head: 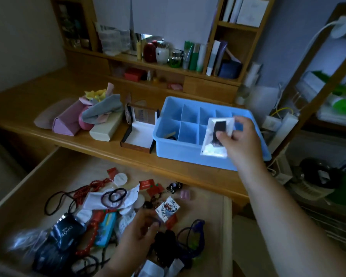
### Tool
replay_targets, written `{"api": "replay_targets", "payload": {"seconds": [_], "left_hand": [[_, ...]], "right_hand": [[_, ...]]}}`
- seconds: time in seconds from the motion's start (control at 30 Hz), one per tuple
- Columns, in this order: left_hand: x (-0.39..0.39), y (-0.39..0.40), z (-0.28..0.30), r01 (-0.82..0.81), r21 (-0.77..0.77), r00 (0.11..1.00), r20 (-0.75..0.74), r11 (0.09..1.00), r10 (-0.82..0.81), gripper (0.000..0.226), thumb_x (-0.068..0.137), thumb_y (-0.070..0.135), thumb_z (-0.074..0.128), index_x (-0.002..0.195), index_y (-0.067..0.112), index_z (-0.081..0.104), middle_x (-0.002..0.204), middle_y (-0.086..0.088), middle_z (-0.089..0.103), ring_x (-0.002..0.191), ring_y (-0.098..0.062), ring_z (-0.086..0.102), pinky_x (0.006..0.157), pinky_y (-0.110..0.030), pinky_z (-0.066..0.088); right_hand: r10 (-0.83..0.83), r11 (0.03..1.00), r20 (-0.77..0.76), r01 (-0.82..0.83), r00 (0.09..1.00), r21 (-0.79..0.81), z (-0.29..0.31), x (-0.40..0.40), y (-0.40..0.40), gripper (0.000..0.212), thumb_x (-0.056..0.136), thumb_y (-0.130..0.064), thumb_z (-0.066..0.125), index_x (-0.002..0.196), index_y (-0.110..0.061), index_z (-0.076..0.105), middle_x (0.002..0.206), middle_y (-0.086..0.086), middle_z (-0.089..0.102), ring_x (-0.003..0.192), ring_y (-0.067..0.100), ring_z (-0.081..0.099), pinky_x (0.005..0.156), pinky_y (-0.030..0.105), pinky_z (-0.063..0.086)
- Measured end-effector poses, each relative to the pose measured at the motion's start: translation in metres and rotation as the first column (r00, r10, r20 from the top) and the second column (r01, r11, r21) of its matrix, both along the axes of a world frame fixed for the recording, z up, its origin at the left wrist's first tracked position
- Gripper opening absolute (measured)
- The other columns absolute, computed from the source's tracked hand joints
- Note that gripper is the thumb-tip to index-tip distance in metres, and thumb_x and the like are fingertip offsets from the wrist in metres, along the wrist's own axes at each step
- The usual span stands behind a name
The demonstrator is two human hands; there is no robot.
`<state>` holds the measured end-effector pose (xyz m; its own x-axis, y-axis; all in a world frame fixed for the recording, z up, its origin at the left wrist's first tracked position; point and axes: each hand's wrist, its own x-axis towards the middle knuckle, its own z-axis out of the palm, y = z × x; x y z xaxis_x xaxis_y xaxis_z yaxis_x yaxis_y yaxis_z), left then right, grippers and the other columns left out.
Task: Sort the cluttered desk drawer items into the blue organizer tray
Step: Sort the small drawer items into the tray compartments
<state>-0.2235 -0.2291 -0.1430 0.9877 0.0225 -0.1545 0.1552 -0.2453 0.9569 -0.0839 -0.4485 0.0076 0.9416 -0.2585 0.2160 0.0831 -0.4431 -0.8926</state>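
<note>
The blue organizer tray (169,145) stands on the desk top, split into several compartments; something small and dark lies in its front left one. My right hand (241,136) pinches a clear plastic packet (216,144) with a black item inside, held over the tray's front right side. The open wooden drawer (227,216) below is littered with hair ties (113,197), red beaded cord (88,188), tags and packets. My left hand (137,231) is down in this clutter with fingers curled round a small dark hair tie, beside a small illustrated card (167,208).
Left of the tray an open white-lined box (141,134) stands on the desk, then a cream case (106,127), pink cases and cloths. Shelves with bottles rise behind. A power strip and cables sit to the tray's right.
</note>
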Motion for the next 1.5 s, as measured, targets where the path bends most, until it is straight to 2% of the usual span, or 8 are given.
{"api": "replay_targets", "payload": {"seconds": [0.2, 0.4, 0.6, 0.7, 0.87, 1.17, 1.3, 1.5], "left_hand": [[-0.005, 0.026, -0.032, -0.105, 0.065, 0.992, -0.069, 0.992, 0.110, 0.032, 0.086, 0.002, 0.060, 0.088, 0.034, 0.059, 0.070, 0.008, 0.062, 0.055, -0.017, 0.060, 0.058, -0.034, 0.050], [-0.001, 0.039, -0.040, -0.163, 0.105, 0.981, -0.087, 0.981, 0.172, 0.024, 0.089, 0.006, 0.058, 0.093, 0.030, 0.057, 0.074, -0.006, 0.063, 0.052, -0.008, 0.059, 0.044, -0.019, 0.045], [-0.007, 0.035, -0.044, 0.057, 0.399, 0.997, -0.062, 0.915, -0.035, 0.024, 0.085, 0.015, 0.062, 0.084, 0.039, 0.060, 0.081, 0.009, 0.064, 0.063, -0.005, 0.057, 0.063, -0.022, 0.048], [-0.010, 0.028, -0.044, 0.245, 0.580, 0.967, -0.084, 0.777, -0.242, 0.020, 0.084, 0.025, 0.061, 0.101, 0.032, 0.069, 0.104, 0.006, 0.059, 0.092, -0.012, 0.059, 0.073, -0.015, 0.039], [-0.014, 0.023, -0.038, 0.513, 0.709, 0.845, -0.318, 0.484, -0.430, 0.060, 0.072, 0.055, 0.067, 0.127, 0.041, 0.050, 0.123, 0.000, 0.038, 0.118, -0.019, 0.037, 0.095, -0.030, 0.040], [-0.017, 0.031, -0.029, 0.545, 0.554, 0.837, -0.310, 0.630, -0.451, 0.032, 0.079, 0.032, 0.069, 0.110, 0.030, 0.064, 0.125, 0.006, 0.041, 0.111, -0.016, 0.051, 0.091, -0.027, 0.046], [-0.018, 0.042, -0.027, 0.595, 0.326, 0.804, -0.207, 0.735, -0.558, 0.039, 0.082, 0.011, 0.062, 0.115, 0.031, 0.066, 0.129, 0.021, 0.053, 0.116, 0.006, 0.048, 0.094, -0.008, 0.039], [-0.005, 0.066, -0.022, 0.157, 0.443, 0.987, -0.051, 0.883, -0.150, 0.030, 0.091, 0.013, 0.053, 0.109, 0.034, 0.066, 0.101, 0.025, 0.059, 0.093, 0.005, 0.058, 0.074, 0.000, 0.041]], "right_hand": [[0.018, 0.920, -0.273, -0.123, 0.962, -0.372, 0.005, 0.084, 0.038, 0.048, 0.077, -0.019, 0.073, 0.120, -0.011, 0.055, 0.119, 0.010, 0.060, 0.106, 0.029, 0.059, 0.081, 0.036, 0.051], [-0.047, 0.614, -0.350, -0.250, 0.935, -0.749, -0.007, 0.079, 0.063, 0.028, 0.088, -0.041, 0.059, 0.073, -0.018, 0.058, 0.069, 0.001, 0.054, 0.071, 0.025, 0.055, 0.053, 0.025, 0.034], [0.385, 0.710, 0.405, 0.015, 0.829, -0.704, -0.044, -0.014, 0.049, 0.008, 0.084, -0.016, 0.058, 0.081, -0.015, 0.066, 0.079, 0.001, 0.061, 0.075, 0.019, 0.054, 0.062, 0.027, 0.038], [0.602, 0.586, 0.003, -0.439, 0.799, -0.681, -0.100, -0.076, 0.055, 0.007, 0.082, -0.020, 0.063, 0.081, -0.019, 0.070, 0.079, -0.004, 0.065, 0.075, 0.015, 0.058, 0.067, 0.028, 0.045], [0.472, 0.263, -0.694, -0.838, 0.544, -0.478, -0.171, -0.132, 0.045, 0.044, 0.079, -0.044, 0.066, 0.120, -0.032, 0.059, 0.150, -0.010, 0.029, 0.131, 0.020, 0.035, 0.109, 0.037, 0.029], [0.210, 0.243, -0.775, -0.800, 0.596, -0.549, -0.154, -0.128, 0.030, 0.013, 0.080, -0.036, 0.066, 0.079, -0.023, 0.064, 0.099, -0.004, 0.058, 0.088, 0.020, 0.060, 0.070, 0.028, 0.046], [0.264, 0.501, -0.496, -0.557, 0.827, -0.662, -0.148, -0.109, 0.061, 0.014, 0.084, -0.039, 0.059, 0.082, -0.026, 0.064, 0.090, -0.007, 0.063, 0.085, 0.014, 0.060, 0.064, 0.024, 0.037], [0.409, 0.751, -0.435, -0.567, 0.802, -0.339, -0.159, -0.065, 0.134, 0.021, 0.087, -0.032, 0.061, 0.107, -0.027, 0.063, 0.094, -0.011, 0.065, 0.086, 0.012, 0.062, 0.074, 0.028, 0.051]]}}
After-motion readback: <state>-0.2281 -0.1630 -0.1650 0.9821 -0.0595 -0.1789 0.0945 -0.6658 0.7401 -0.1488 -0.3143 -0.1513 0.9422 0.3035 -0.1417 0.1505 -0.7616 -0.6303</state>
